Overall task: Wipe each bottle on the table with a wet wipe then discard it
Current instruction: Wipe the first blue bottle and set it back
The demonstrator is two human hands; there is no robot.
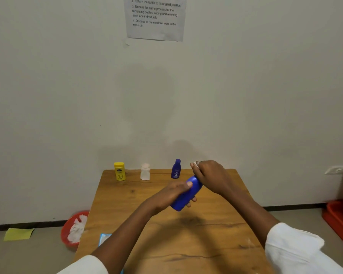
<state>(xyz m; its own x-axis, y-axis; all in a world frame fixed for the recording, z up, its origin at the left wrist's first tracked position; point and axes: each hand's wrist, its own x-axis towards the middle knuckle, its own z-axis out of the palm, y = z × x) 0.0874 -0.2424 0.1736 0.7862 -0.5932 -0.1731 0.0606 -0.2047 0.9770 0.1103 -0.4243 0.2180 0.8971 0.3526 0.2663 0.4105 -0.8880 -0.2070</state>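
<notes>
Four bottles were in view: yellow [119, 171], white [145, 171] and dark blue [176, 169] stood along the counter's [127, 210] far edge. I held the blue bottle [186, 194] tilted above the counter, left hand [174, 194] gripping its body, right hand [208, 175] pinching the wipe [196, 163] at its top. Wiping looked underway; I couldn't tell which others were done. Discarding into the red bin [64, 232] remained.

Blue bottle [186, 195], yellow bottle [119, 171], seemingly white bottle [145, 172].
</notes>
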